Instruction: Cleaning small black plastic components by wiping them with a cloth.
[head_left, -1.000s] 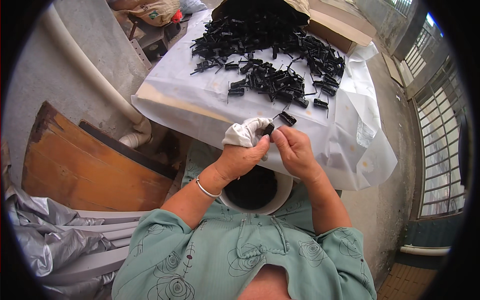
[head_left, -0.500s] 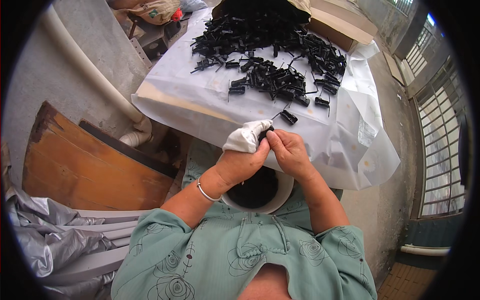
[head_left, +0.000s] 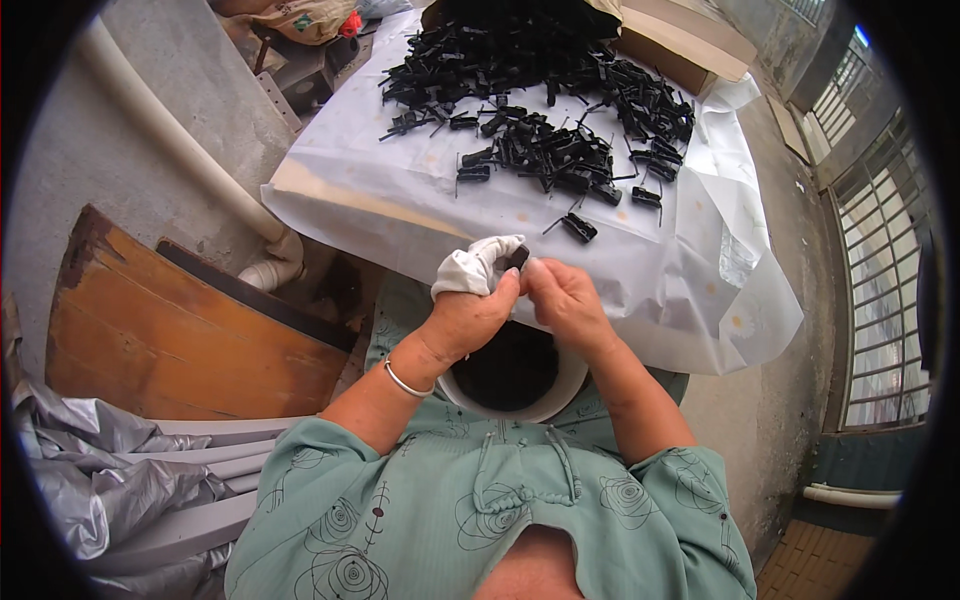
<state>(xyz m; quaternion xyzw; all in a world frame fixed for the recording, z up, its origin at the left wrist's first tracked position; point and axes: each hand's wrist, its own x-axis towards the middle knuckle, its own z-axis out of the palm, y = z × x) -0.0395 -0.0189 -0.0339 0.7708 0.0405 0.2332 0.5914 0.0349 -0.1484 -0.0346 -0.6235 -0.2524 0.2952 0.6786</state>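
Both forearms (head_left: 385, 397) extended from the near side; the left hand (head_left: 477, 314) gripped, the right hand (head_left: 568, 305) curled just beside it.

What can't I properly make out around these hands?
Head view, all four:
Most fingers of the left hand: under white cloth.
Black part: partly covered by that hand.
Whether the right hand grips anything: its own fingers hide it.
Contents of the pale bucket: too dark.
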